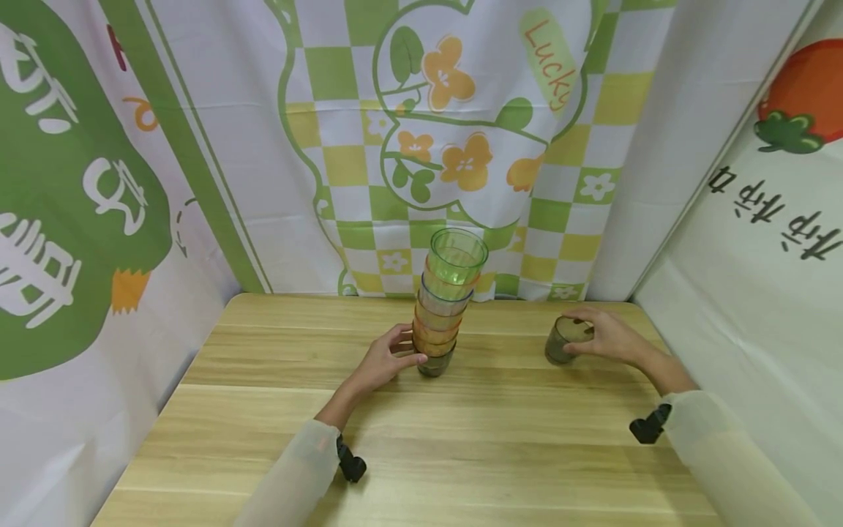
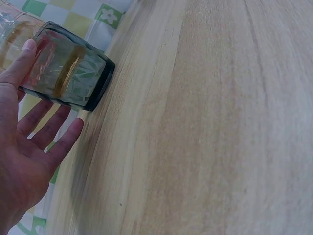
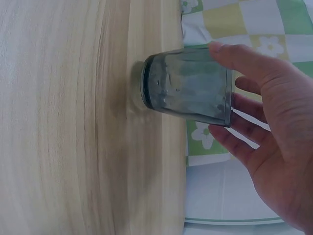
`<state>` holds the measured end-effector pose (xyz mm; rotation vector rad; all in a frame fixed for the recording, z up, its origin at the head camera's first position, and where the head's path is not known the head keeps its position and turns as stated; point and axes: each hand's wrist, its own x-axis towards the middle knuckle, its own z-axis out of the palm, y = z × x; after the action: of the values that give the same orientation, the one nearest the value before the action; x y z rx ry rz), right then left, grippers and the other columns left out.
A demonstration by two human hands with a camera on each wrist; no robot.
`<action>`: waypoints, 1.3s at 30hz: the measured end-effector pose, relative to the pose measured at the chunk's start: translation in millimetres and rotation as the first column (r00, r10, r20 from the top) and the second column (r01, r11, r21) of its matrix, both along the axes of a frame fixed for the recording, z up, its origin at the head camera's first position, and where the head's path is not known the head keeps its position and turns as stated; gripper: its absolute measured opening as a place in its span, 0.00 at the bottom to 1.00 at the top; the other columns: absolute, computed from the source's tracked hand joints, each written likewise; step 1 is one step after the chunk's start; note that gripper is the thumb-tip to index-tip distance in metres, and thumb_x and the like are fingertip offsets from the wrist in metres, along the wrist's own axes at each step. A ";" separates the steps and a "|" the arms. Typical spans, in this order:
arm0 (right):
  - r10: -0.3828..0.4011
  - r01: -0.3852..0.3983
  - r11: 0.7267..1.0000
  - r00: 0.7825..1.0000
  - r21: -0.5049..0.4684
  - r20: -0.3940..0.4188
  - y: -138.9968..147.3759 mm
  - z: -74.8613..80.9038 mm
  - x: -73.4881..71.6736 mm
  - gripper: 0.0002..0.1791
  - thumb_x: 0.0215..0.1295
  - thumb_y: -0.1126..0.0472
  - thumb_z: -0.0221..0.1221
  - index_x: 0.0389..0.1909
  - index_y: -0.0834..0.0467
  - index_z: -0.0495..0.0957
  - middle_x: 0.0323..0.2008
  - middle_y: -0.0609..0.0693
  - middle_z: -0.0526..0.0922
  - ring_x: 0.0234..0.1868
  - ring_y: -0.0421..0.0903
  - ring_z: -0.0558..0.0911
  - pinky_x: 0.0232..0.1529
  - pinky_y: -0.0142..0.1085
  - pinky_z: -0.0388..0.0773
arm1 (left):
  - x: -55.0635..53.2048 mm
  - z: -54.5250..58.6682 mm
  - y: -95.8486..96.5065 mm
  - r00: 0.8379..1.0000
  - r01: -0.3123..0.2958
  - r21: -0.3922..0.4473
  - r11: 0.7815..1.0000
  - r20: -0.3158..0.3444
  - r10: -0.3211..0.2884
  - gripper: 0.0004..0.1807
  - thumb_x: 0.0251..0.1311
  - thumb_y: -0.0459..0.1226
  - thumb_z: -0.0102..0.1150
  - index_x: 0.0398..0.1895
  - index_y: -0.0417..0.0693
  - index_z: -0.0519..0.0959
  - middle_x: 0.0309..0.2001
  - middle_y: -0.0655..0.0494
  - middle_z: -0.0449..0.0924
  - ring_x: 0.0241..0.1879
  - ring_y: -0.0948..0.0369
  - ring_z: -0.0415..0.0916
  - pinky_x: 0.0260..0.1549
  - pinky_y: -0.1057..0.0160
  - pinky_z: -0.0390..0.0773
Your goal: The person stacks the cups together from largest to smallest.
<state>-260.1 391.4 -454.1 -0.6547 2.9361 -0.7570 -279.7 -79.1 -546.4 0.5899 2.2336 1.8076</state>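
A tall stack of nested clear plastic cups [image 1: 437,322] stands near the middle of the table, green on top, orange and colourless ones below, a dark grey cup [image 2: 73,68] at the bottom. My left hand [image 1: 383,360] holds the stack low down, thumb against its near side and fingers partly behind it. Further right, my right hand [image 1: 609,337] grips a single smoky grey cup [image 3: 188,85] by its rim, thumb on one side and fingers on the other. That cup is upright, mouth up, its base at or just above the tabletop.
The wooden table [image 1: 421,454] ends at the back against a checked, flower-printed curtain [image 1: 349,168]. Printed white cloth hangs on the left [image 1: 197,139] and right [image 1: 744,293] sides. A black wrist camera [image 1: 351,465] sits on the left sleeve, another [image 1: 648,426] on the right.
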 end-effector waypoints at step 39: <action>-0.021 -0.066 0.949 0.963 -0.308 -0.268 -34.1 39.5 10.7 0.30 0.67 0.68 0.71 0.68 0.70 0.76 0.58 0.70 0.82 0.48 0.67 0.87 0.47 0.31 0.88 | 0.4 0.4 0.9 1.000 -0.003 0.005 1.000 -0.008 0.003 0.36 0.63 0.44 0.77 0.73 0.55 0.74 0.70 0.44 0.76 0.67 0.44 0.78 0.65 0.43 0.79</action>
<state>-249.4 357.2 -414.5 -0.8755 3.0640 -1.2458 -279.2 -78.2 -546.0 0.5960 2.2372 1.8161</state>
